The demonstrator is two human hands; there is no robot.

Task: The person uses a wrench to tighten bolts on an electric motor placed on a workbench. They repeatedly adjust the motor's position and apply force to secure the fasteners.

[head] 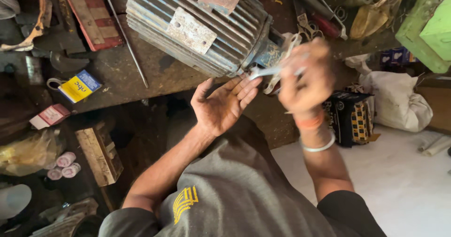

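A large grey finned electric motor (197,19) lies on a dirty workbench (117,72). My right hand (305,80), blurred by motion, grips a silvery spanner (265,71) set against the motor's blue end by its foot. My left hand (225,103) is open, palm up, right under the motor's end, its fingertips close to the spanner head. It holds nothing. A metal plate (190,29) is fixed on the motor's side.
A thin metal rod (124,35) and a yellow-and-blue box (77,87) lie on the bench. Tools and scissors (307,26) are piled behind the motor. A black patterned box (350,117), a white sack (399,98) and a wooden block (99,155) stand lower down.
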